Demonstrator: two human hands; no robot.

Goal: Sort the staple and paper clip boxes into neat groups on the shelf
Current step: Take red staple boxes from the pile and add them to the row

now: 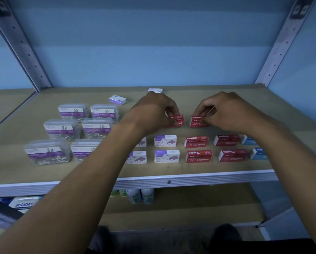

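We face a tan shelf (171,170) on grey perforated posts against a pale blue wall, with bottles (140,196) on the board below. Clear clip boxes (61,128) sit grouped at left; purple-white staple boxes (165,140), red boxes (196,142) and blue boxes (249,140) stand in rows to their right. Our left hand (153,110) pinches a red box (177,121) with curled fingers; our right hand (225,111) likewise pinches another (197,121), both behind the red rows.
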